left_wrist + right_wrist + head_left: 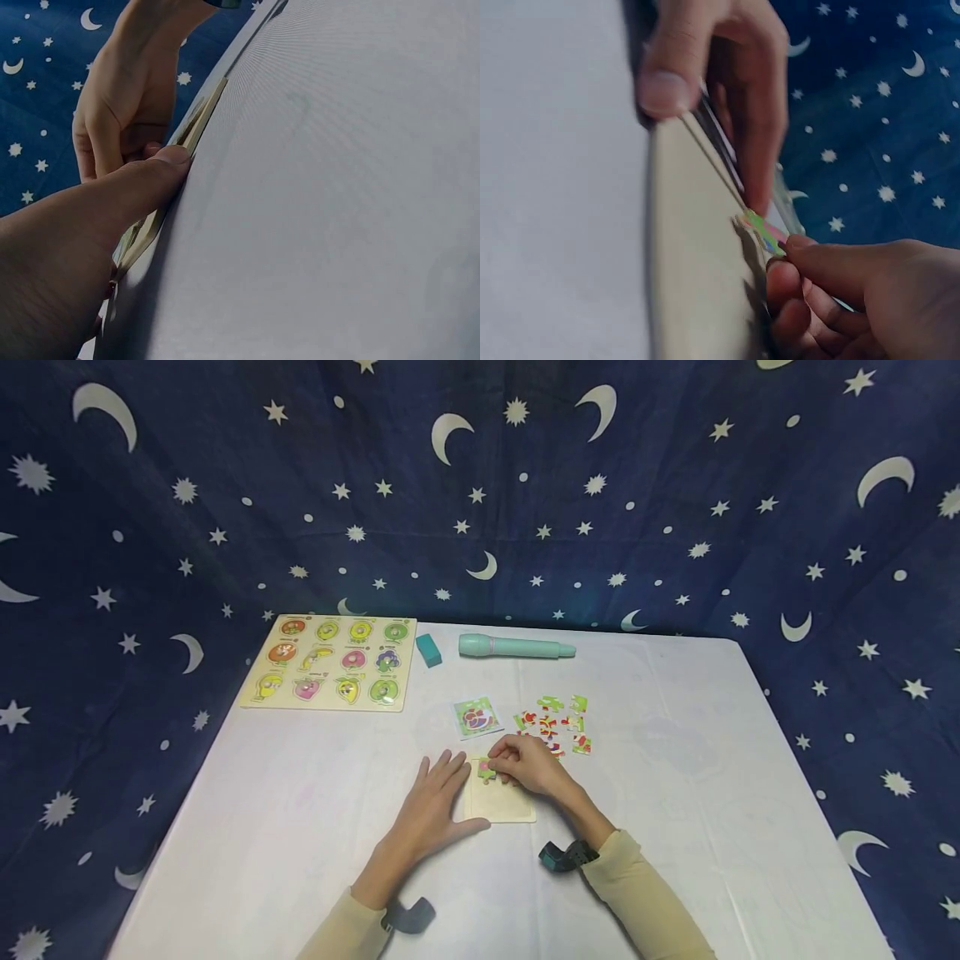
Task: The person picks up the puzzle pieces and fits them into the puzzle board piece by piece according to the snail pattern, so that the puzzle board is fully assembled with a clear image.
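My right hand (531, 766) pinches a small green jigsaw piece (485, 770) with a pink patch between thumb and fingertips. The piece is over the upper left corner of a pale wooden puzzle tray (508, 807); in the right wrist view, this piece (759, 226) looks tilted near the tray's edge. Along the tray's left side lies my left hand (429, 814), fingers extended and thumb spread to the lower edge. The left wrist view shows that thumb (161, 166) touching the tray's rim. Loose jigsaw pieces (573, 723) lie just beyond my right hand, which partly hides some.
A square picture card (477, 718) lies behind the tray. Farther back are a fruit puzzle board (330, 681) at left, a teal block (428, 650) and a mint-green tube-shaped object (517, 647). A dark blue star-and-moon cloth (480, 527) hangs behind the white table (675, 827).
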Motion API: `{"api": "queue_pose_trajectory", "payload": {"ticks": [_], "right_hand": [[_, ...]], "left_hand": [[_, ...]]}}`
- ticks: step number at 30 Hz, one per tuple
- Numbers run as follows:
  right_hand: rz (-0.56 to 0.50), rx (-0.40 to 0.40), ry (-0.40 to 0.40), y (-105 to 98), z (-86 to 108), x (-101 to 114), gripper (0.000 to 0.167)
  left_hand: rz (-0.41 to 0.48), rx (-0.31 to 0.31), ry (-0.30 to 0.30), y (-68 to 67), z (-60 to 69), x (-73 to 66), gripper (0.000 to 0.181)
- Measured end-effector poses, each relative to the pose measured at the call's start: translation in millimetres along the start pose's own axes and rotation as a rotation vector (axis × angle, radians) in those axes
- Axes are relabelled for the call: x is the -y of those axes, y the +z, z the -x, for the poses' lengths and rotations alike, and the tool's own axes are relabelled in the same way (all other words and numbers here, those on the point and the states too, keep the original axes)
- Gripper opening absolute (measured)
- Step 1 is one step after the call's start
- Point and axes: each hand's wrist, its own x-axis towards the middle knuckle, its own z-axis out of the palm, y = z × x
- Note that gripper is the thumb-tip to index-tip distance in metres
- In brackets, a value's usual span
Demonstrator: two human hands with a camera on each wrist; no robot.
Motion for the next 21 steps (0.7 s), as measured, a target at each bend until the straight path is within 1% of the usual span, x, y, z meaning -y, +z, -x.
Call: {"api": "queue_pose_trajectory", "payload": {"ticks": [3,6,10,12,14,18,21], "right_hand": [[0.077,-0.037,-0.046,7,-0.1,0,0.011],[0.151,-0.080,-0.109,12,-0.9,2,0.009],[0.243,-0.107,-0.151,17,-2.5,3,0.007],[0.280,-0.106,-0.154,18,-3.0,4,0.007],[0.296,-0.096,-0.147,18,-2.8,5,0.008],[0.274,-0.053,-0.110,14,0.3,6,0.014],[0.262,-0.023,-0.103,12,2.3,6,0.019]], "left_hand": [[0.000,-0.005,0.005,-0.3,0.0,0.1,0.092],[0.003,-0.009,0.006,-0.6,0.3,0.3,0.092],[0.009,-0.010,0.017,-0.9,0.7,0.4,0.089],[0.002,-0.009,0.022,-0.8,0.9,0.6,0.086],[-0.005,-0.011,0.030,-0.4,0.9,1.0,0.084],[-0.006,-0.016,0.037,0.4,0.7,1.2,0.083],[-0.003,-0.015,0.036,0.6,0.9,1.1,0.084]]}}
